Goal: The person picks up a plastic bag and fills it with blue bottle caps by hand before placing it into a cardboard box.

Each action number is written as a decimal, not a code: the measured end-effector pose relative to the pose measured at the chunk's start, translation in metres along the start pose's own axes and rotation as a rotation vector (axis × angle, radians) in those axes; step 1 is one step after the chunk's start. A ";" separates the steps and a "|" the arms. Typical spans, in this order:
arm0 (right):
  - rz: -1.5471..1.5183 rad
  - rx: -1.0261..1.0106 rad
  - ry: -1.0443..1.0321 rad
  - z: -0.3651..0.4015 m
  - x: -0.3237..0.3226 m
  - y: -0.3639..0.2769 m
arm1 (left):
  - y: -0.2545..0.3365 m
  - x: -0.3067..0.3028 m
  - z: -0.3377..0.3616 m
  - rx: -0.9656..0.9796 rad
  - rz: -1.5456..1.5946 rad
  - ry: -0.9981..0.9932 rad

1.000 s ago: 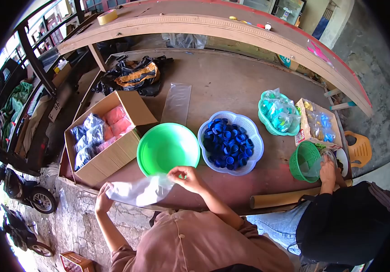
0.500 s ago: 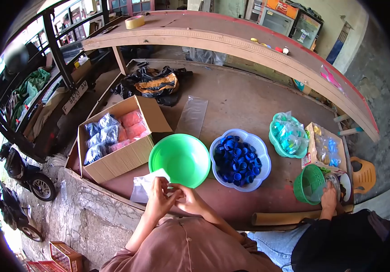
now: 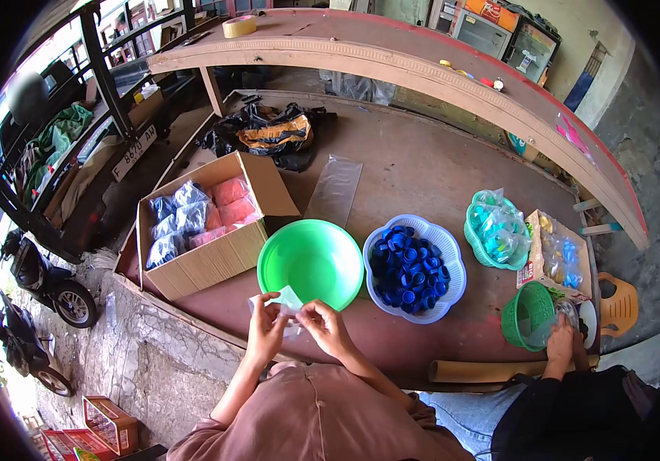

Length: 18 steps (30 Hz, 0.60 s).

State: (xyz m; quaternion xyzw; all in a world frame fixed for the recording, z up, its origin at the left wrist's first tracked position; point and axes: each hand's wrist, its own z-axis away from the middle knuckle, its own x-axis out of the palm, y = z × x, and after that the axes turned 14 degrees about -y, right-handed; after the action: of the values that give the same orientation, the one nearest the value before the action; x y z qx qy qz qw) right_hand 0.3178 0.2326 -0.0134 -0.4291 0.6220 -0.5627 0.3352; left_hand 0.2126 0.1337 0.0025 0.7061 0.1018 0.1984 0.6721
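Observation:
A small clear plastic bag (image 3: 290,298) stretches between my two hands at the near edge of the green basin (image 3: 310,230). My left hand (image 3: 265,329) pinches the bag at its left side. On the other side, my right hand (image 3: 327,330) has its fingertips closed on the bag's edge. The basin looks bare inside. Just right of it, a pale blue scalloped basket (image 3: 459,265) holds many dark blue plastic caps (image 3: 408,269).
At left stands a cardboard box (image 3: 215,265) with bagged blue and red pieces. A flat plastic sheet (image 3: 335,188) lies behind the basin. Bagged pieces fill a turquoise basket (image 3: 497,230) at right. A co-worker's hand (image 3: 560,342) is beside a green basket (image 3: 528,311).
My hands have moved apart, and the bag now spans the gap between them. The whole view has shifted slightly. The co-worker's hand stays near the green basket.

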 end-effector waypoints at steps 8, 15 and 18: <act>-0.922 0.211 0.300 -0.003 -0.008 -0.012 | 0.006 0.005 0.013 -0.253 0.803 -0.305; -1.016 0.564 0.059 0.000 -0.009 -0.007 | -0.016 0.008 0.001 -0.076 0.942 -0.021; -1.220 0.189 -0.180 0.004 -0.042 -0.005 | 0.000 0.008 0.002 -0.322 0.695 -0.200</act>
State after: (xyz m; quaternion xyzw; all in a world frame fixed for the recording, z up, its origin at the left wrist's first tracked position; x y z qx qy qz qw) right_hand 0.3391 0.2689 -0.0114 -0.7213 0.1819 -0.6671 0.0410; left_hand 0.2202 0.1355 0.0035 0.5998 -0.2418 0.3575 0.6738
